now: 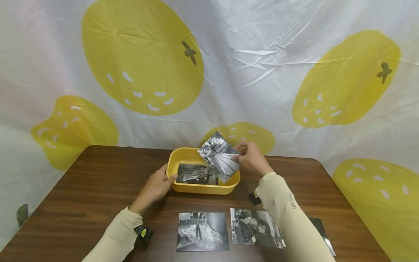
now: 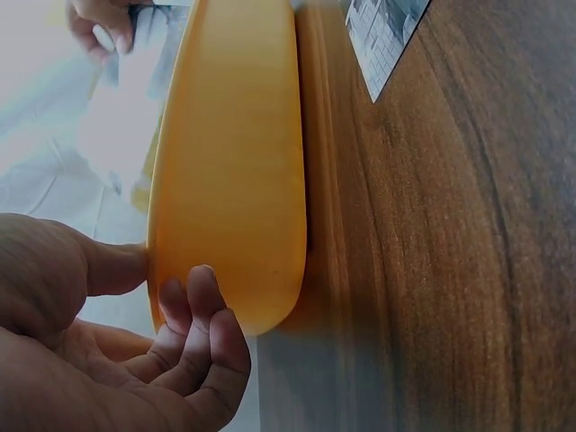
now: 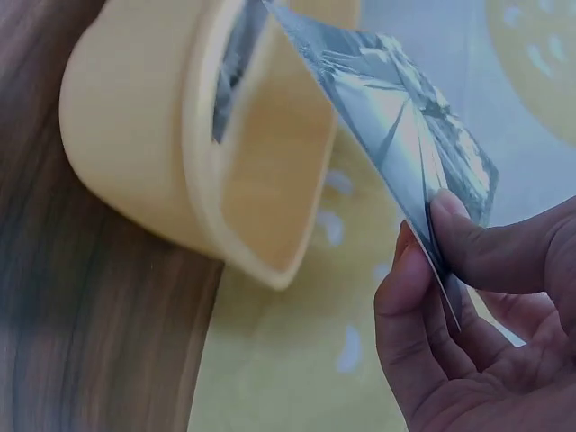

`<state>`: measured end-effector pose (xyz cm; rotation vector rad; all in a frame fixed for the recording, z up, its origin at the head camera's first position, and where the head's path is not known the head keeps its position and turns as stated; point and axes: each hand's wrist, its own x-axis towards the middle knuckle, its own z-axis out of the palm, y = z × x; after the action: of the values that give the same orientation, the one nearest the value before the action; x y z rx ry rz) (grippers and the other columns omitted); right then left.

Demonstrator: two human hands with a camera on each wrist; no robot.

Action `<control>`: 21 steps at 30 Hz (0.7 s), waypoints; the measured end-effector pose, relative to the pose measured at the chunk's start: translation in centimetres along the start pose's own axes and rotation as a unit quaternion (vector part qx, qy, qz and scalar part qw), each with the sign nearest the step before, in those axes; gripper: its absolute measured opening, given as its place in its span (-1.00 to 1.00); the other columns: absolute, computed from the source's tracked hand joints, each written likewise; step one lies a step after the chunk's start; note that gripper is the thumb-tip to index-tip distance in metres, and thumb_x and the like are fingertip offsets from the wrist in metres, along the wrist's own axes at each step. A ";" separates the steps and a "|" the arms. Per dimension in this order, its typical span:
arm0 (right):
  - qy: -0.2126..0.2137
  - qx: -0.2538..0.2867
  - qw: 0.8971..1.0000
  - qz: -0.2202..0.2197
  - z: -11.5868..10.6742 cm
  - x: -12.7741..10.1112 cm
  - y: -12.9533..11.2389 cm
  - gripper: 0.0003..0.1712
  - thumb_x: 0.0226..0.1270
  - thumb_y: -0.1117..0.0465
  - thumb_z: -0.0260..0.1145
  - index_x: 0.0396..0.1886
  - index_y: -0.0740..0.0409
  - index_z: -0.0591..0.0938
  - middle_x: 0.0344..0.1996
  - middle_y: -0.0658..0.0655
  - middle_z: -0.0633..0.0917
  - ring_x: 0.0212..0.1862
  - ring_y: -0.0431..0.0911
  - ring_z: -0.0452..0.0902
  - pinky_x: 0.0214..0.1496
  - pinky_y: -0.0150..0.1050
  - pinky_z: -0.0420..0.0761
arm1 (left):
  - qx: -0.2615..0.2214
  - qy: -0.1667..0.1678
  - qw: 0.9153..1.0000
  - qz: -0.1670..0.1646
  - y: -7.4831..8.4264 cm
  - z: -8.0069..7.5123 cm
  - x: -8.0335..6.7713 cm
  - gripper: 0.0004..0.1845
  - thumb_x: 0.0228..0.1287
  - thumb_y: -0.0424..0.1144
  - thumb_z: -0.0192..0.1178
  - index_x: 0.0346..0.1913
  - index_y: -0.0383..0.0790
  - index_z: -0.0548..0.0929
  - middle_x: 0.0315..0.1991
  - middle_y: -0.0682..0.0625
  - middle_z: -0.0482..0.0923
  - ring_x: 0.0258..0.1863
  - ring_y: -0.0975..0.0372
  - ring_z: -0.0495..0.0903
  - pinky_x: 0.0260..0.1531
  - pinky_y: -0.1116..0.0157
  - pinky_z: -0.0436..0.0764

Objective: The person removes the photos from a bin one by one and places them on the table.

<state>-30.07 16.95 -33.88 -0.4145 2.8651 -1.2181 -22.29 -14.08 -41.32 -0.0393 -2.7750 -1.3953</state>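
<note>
One held photo (image 1: 214, 152) over one yellow tub (image 1: 204, 189), three desk photos (image 1: 203, 232) nearer the person.
The right hand (image 1: 252, 160) pinches the held photo between thumb and fingers, its long axis slanting from upper left to lower right; the left hand's (image 1: 159, 183) fingers grip the tub's left end. At least one inner photo (image 1: 193, 174) lies lengthwise inside.

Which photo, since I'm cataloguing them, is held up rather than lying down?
The photo pinched in the right hand, showing a pale fan-like shape; the other photos lie in the yellow tray or on the table.
</note>
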 end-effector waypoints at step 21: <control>0.048 0.026 0.989 0.136 -4.5 -4.4 6.7 -0.57 0.29 0.23 0.48 -0.09 0.43 0.49 -0.31 0.22 0.63 -0.35 -0.06 0.55 -0.22 -0.17 0.55 | 0.008 -0.003 1.000 -0.009 0.3 -0.2 -0.2 -0.46 0.50 -0.22 0.16 0.41 -0.38 0.35 -0.48 -0.06 0.51 -0.53 0.19 0.49 -0.51 0.27 0.40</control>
<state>-27.94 25.64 -35.98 0.0391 2.8373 -1.2885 -22.06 -14.04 -41.02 -0.0180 -2.7985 -1.3776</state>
